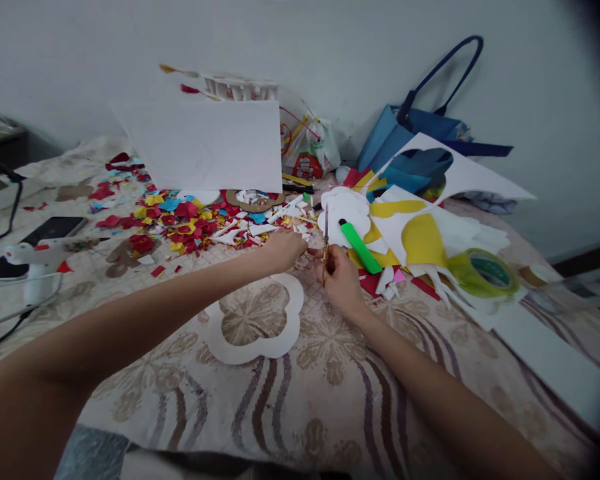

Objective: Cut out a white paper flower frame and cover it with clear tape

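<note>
A pair of scissors [325,245] points upward in my right hand [341,275], its fingers closed round the handles. My left hand [287,251] is curled beside it, close to the right fingertips. Whatever those left fingers pinch, if anything, is hidden from me. Below both hands lies a white flower-shaped paper ring [293,317], partly covered by my left forearm. Just beyond the scissors rest white scalloped paper flower shapes [347,210]. A bright green marker or cutter-like stick with a dark tip [361,248] slants across paper at the right.
Colourful paper scraps [185,223] cover the back left of the patterned cloth. A white board [220,147] stands behind them. To the left are a glue gun [40,263] and phone [55,229]. Clear tape [487,273], yellow paper [423,239] and a blue bag [387,140] occupy the right.
</note>
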{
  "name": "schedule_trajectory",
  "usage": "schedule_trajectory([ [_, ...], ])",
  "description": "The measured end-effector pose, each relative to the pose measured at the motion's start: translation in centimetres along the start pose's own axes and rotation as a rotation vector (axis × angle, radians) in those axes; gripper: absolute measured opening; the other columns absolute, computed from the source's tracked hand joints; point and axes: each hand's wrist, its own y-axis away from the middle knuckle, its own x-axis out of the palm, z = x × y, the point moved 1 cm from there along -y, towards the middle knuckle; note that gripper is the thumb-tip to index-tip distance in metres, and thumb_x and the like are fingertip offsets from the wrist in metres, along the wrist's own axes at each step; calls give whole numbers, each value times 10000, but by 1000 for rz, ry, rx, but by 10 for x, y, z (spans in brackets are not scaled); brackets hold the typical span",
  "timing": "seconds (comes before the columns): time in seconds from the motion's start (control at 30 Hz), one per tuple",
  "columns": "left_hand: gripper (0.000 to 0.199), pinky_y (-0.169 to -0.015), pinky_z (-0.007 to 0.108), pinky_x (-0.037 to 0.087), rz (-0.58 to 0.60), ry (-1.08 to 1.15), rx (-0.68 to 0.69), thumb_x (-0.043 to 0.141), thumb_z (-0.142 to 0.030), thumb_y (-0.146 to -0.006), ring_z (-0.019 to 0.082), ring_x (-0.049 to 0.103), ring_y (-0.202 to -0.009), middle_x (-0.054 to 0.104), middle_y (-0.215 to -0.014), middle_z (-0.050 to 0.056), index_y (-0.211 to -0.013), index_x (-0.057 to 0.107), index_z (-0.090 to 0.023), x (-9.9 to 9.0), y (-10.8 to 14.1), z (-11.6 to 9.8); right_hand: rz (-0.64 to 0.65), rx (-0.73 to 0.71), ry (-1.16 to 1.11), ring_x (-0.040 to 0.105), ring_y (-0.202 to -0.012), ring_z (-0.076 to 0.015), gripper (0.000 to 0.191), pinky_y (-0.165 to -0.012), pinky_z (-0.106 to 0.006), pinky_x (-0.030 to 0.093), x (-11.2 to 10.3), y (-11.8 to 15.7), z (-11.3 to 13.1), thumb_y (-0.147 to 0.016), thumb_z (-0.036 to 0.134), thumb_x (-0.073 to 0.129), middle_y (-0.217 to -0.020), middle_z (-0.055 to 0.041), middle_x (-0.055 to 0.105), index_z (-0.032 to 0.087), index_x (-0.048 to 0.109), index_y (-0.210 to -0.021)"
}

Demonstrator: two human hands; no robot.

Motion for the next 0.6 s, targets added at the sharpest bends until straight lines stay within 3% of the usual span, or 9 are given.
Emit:
schedule_trajectory([
  [0.17,267,-753,311,485,-5,1,11,457,-101,-829,238,648,-933,698,-934,112,-911,705,-155,4,-2,2,16,-8,38,550,-643,-168,163,-584,-271,390,2,-1,-1,-791,250,462,-787,-41,651,201,542,-925],
  [0.4,272,-760,285,477,-22,30,28,466,-106,-813,202,642,-923,696,-961,97,-934,701,-172,11,-4,7,16,-8,117,509,-599,-159,82,-566,-263,337,1,1,4,-747,238,504,-678,-9,595,199,533,-813],
  [0.6,270,-738,297,484,-15,53,37,467,-115,-805,219,647,-916,699,-955,107,-929,701,-167,10,-2,5,13,-21,107,553,-654,-164,162,-597,-261,376,1,5,10,-791,241,462,-763,-31,638,192,532,-930],
])
